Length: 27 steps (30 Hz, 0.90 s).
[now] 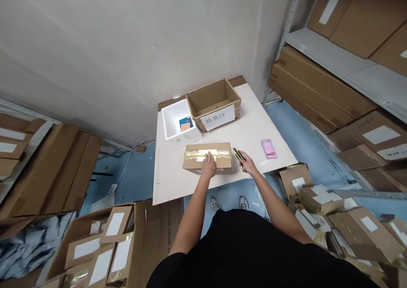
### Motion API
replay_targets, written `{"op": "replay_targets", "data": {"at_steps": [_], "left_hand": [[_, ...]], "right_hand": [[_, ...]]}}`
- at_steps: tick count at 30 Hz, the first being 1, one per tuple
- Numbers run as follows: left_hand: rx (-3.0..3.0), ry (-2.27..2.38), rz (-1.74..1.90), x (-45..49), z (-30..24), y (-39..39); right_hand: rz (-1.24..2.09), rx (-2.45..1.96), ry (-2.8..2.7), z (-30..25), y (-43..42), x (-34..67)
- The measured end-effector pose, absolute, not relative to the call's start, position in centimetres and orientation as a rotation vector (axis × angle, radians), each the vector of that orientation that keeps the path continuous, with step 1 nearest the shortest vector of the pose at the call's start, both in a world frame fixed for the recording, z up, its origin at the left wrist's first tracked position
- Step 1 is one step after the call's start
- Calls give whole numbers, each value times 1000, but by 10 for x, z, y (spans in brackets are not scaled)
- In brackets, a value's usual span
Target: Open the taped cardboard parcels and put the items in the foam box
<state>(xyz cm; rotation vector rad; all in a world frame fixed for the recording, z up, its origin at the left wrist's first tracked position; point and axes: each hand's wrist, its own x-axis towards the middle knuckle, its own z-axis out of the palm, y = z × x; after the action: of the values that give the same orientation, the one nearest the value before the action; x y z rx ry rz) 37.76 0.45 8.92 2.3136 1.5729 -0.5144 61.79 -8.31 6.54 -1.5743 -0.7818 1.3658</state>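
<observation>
Black shirt, taped box on white table, blue floor.

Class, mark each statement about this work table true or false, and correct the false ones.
1. The left hand rests on the taped cardboard box. True.
2. The right hand is empty. False: it holds a yellow-and-black cutter.
3. The white box has a blue item inside it. True.
4. The open cardboard box stands to the left of the white box. False: it stands to the right.
5. A pink item, blurred in the picture, lies on the table to the right of the right hand. True.
</observation>
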Motion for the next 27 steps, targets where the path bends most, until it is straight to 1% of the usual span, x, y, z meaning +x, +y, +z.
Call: {"op": "replay_targets", "data": {"at_steps": [4,12,17,21,23,25,27], "left_hand": [[2321,1511,-494,369,85,15],[2349,1555,-428,369,73,10],[2377,1567,-388,369,70,4],[2386,1570,-388,370,73,6],[2384,1565,-385,369,73,8],[2381,1566,-389,369,72,9],[2383,1577,-388,369,70,10]], "right_hand": [[1382,-1542,-794,66,-83,612],[1399,-1556,-862,65,-79,609],[1461,-1537,-904,68,-102,615],[1523,-1488,-886,46,-133,618],[1428,-1532,-751,25,-142,620],[1226,-1695,-541,2,-141,623],[1056,-1905,-452,-18,-129,629]]}}
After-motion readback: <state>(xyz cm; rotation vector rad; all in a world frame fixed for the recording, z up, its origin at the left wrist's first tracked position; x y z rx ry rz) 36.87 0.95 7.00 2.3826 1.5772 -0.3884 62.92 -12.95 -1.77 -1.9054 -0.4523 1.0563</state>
